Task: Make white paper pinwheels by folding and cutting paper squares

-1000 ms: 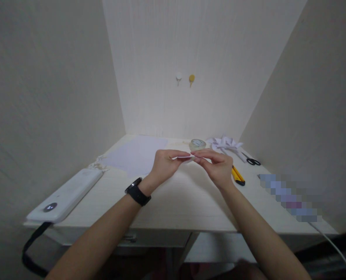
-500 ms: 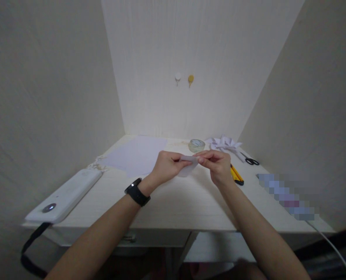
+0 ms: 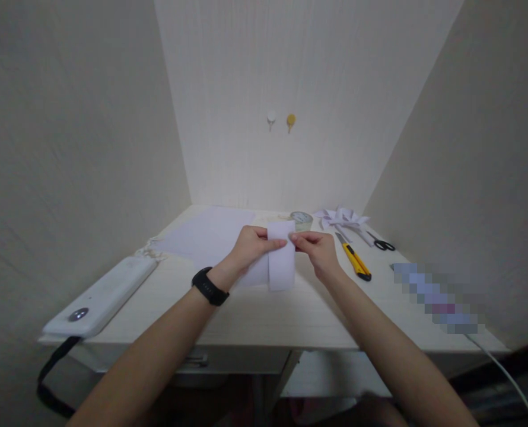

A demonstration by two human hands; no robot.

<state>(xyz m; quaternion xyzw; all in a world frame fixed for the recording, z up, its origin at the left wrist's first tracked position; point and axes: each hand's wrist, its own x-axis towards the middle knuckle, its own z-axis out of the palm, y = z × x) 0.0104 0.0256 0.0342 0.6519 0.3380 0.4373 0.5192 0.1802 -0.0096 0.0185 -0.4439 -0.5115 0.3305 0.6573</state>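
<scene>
Between my hands is a sheet of white paper, with a folded-over strip standing upright along its right side. My left hand grips it from the left, thumb across the front of the strip. The thumb and fingers of my right hand pinch the strip's right edge near the top. Part of the sheet extends left beneath my left hand. A yellow utility knife lies right of my right hand, its blade pointing away. Behind the paper stands a roll of clear tape, partly hidden.
White paper sheets lie at the back left. Cut paper strips and black-handled scissors are at the back right. A white device with a black strap rests at the left edge, a blurred object with a cord at the right. Walls enclose the desk.
The paper has turned so its folded strip faces me broadly and hangs lower. My right hand has moved slightly left, uncovering more of the utility knife.
</scene>
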